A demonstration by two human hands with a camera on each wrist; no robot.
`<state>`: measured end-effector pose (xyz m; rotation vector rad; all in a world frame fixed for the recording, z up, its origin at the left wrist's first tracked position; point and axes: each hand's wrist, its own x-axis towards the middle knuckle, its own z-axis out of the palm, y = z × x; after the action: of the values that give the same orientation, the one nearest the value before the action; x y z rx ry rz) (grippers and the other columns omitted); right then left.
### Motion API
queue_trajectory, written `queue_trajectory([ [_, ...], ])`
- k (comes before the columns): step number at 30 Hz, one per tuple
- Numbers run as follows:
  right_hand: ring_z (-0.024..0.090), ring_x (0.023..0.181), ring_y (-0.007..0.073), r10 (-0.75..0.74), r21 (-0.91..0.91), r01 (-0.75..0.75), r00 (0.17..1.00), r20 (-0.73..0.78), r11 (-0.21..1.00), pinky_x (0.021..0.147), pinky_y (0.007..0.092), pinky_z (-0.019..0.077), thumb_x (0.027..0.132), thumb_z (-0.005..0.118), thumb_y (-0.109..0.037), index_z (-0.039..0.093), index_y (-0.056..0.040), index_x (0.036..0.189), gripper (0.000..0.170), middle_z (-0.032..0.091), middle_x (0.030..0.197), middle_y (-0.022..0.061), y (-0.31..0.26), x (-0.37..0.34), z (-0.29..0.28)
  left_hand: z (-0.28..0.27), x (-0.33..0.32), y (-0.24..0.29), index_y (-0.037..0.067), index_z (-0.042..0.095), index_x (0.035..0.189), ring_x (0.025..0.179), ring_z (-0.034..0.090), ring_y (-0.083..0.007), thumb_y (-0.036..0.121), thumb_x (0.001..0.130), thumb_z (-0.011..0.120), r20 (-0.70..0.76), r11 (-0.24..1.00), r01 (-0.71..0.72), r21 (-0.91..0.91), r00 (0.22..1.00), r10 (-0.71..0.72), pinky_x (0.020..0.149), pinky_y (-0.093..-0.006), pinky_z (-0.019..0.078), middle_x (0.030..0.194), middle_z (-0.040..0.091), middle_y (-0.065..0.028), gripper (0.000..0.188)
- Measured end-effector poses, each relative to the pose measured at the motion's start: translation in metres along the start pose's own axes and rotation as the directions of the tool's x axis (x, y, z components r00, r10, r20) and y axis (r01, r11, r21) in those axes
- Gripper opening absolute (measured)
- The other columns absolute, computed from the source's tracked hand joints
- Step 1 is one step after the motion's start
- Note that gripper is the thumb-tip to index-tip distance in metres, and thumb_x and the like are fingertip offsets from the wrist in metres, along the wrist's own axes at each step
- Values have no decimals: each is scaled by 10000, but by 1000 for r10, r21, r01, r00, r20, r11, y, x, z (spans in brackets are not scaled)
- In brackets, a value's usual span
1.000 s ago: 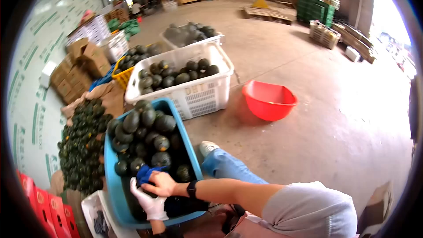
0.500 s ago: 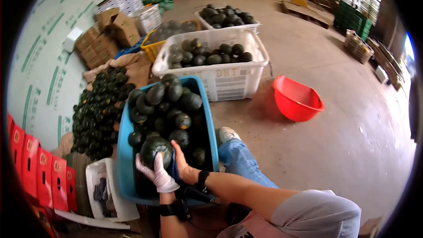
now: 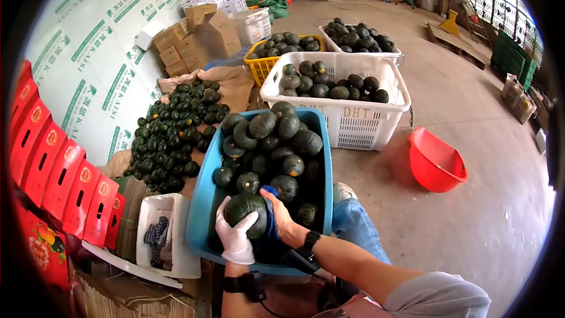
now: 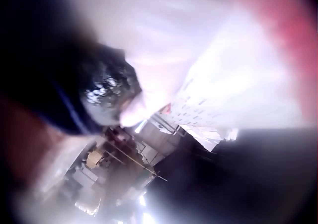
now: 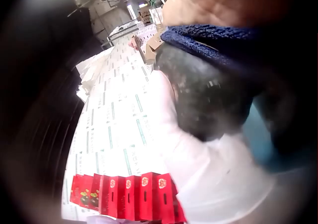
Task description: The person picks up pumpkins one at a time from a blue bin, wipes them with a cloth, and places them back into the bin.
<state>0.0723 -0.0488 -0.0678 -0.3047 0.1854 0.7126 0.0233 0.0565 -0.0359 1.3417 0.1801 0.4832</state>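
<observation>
A round dark-green pumpkin is held between the two hands over the near end of a blue tub. My left hand, in a white glove, cups it from the left and below, the thumb across its near face. On its right side, my bare right hand holds a blue cloth against the skin. The cloth is folded between palm and pumpkin in the right wrist view. More dark-green pumpkins fill the tub's far part. Blur covers much of the left wrist view.
Behind the tub stand a white crate and a yellow crate, both with pumpkins. A red basin sits on the floor at right. At left are a pumpkin heap, a white foam box with cloths inside, and red cartons.
A second ago the hands were low in the tub with the blue cloth; half a second ago they held the pumpkin up. Since then it has turned in the hands. The head view has swung left.
</observation>
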Motion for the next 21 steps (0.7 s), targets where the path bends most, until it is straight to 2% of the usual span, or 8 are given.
queue_trajectory([
  [3,642,996,294,-148,84,151,988,-40,985,954,394,486,908,515,-525,622,-50,1182,558,673,1125,137,22,-1,7,32,-16,-36,22,378,1346,1142,485,-228,150,777,777,-385,990,-120,-79,920,81,975,-383,437,1273,468,-92,707],
  [5,639,1005,291,-136,121,134,991,12,984,950,393,488,907,514,-526,626,-51,1169,554,673,1122,134,18,-5,11,39,-21,-28,12,351,1355,1169,459,-232,191,821,748,-328,990,-139,-29,937,122,1015,-380,397,1308,433,-102,689],
  [6,643,994,287,-124,61,122,992,24,991,942,390,494,904,508,-533,628,-55,1163,557,673,1120,127,13,-10,16,32,-22,-26,1,357,1347,1197,430,-230,223,869,699,-287,958,-183,222,926,244,1050,-360,351,1316,418,-117,629],
  [10,675,891,287,-17,-159,17,1000,-3,987,829,415,550,884,535,-461,642,-51,1095,473,694,1018,136,-14,-2,25,-22,12,6,-35,549,1194,1040,577,-198,208,972,522,107,953,203,-225,977,-182,934,-330,457,1154,583,-118,330],
  [12,685,787,275,79,-254,-92,995,-62,963,736,382,574,865,571,-448,644,-23,1075,479,702,973,133,-16,15,5,-26,15,26,-28,579,1161,937,627,-164,166,887,621,298,919,385,-88,890,-344,837,-301,505,1034,652,-81,338],
  [15,678,853,279,18,-148,-22,1000,-25,989,826,385,547,907,536,-408,650,-11,1057,440,698,986,139,-11,1,13,-15,2,6,-12,585,1139,921,616,-136,109,808,702,149,939,278,-201,956,-251,820,-276,498,1020,650,-58,372],
  [19,641,968,256,-291,-72,285,953,-88,956,925,359,489,915,537,-498,617,-46,1162,521,673,1102,110,25,-12,24,36,-16,-23,32,378,1332,1036,547,-163,56,789,753,-355,953,-83,-292,934,-27,860,-314,510,1194,518,-96,660],
  [21,627,1001,247,-267,-120,253,956,-120,960,944,354,475,904,555,-508,607,-53,1183,536,664,1123,108,21,-16,26,35,-20,-35,54,350,1347,1085,499,-162,111,816,734,-308,945,-151,-292,950,57,898,-311,480,1236,470,-105,658],
])
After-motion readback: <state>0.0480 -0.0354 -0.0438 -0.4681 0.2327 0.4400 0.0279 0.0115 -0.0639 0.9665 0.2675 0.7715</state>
